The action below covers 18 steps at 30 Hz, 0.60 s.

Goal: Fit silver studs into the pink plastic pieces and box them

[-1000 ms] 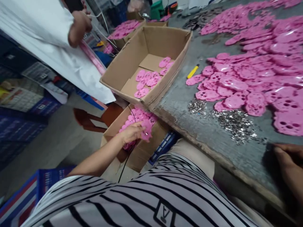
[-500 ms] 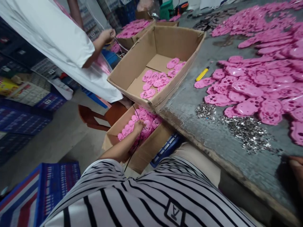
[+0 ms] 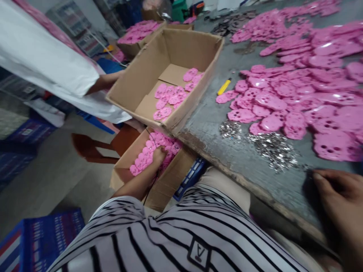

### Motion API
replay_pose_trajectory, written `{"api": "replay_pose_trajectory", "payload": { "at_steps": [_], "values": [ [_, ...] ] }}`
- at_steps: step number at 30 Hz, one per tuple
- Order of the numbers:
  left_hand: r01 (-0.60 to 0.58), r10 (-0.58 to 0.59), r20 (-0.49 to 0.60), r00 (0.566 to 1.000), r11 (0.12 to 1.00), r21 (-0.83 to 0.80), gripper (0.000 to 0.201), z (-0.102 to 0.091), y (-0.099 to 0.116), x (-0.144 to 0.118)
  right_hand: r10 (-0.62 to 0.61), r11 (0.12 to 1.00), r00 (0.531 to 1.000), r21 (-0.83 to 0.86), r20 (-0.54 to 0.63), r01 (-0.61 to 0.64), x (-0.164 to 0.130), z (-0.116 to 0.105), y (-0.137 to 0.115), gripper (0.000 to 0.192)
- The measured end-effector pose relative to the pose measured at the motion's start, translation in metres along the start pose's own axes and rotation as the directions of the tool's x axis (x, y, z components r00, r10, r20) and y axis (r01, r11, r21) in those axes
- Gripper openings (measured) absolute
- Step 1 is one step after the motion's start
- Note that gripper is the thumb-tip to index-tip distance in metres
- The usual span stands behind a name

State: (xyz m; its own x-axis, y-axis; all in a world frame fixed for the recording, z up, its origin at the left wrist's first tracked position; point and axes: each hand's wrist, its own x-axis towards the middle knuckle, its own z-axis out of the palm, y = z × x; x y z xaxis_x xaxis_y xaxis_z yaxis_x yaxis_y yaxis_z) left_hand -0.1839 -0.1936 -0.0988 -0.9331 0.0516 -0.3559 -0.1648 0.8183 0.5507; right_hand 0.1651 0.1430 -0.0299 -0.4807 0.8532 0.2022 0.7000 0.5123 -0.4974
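a: reporting on left hand [image 3: 159,155]. reaching down into the low carton [image 3: 124,174] below the near left edge of the table [image 3: 204,128]. fingers curling shut into the heap of pink plastic pieces [image 3: 144,158]; closing on some of them, though impossible telling exactly which.

b: locating that heap. lying inside the low carton, near left of the table edge, under the open cardboard box [image 3: 159,75].

a: reporting on right hand [image 3: 337,192]. resting at the near right edge of the table, fingers bending loosely, touching the dark surface. not telling whether gripping anything; fingertips blurring.

b: listing surroundings. lying just far of the right hand: a scatter of small silver metal bits [image 3: 272,149]. spreading further right and far: many pink pieces [image 3: 297,94] across the table. lying beside them, a yellow tool [image 3: 224,87]. sitting in the open cardboard box, a few more pink parts.

a: noting another person in a white shirt [image 3: 45,64] standing at far left, arm reaching toward the open box.
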Motion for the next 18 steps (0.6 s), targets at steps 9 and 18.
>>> {"api": "replay_pose_trajectory", "payload": {
  "at_steps": [9, 18],
  "values": [
    [-0.294, 0.309, -0.107, 0.945, 0.946, 0.134, 0.017, -0.020, 0.009, -0.017, 0.121, 0.986, 0.992, 0.107, 0.047, -0.125, 0.029, -0.028, -0.053, 0.012],
    [-0.824, 0.799, -0.257, 0.544, 0.566, 0.013, 0.020, -0.024, 0.028, -0.064, 0.128, 0.877, 0.969, -0.481, 0.210, -0.012, 0.066, -0.036, -0.067, 0.042]
  ]
}}
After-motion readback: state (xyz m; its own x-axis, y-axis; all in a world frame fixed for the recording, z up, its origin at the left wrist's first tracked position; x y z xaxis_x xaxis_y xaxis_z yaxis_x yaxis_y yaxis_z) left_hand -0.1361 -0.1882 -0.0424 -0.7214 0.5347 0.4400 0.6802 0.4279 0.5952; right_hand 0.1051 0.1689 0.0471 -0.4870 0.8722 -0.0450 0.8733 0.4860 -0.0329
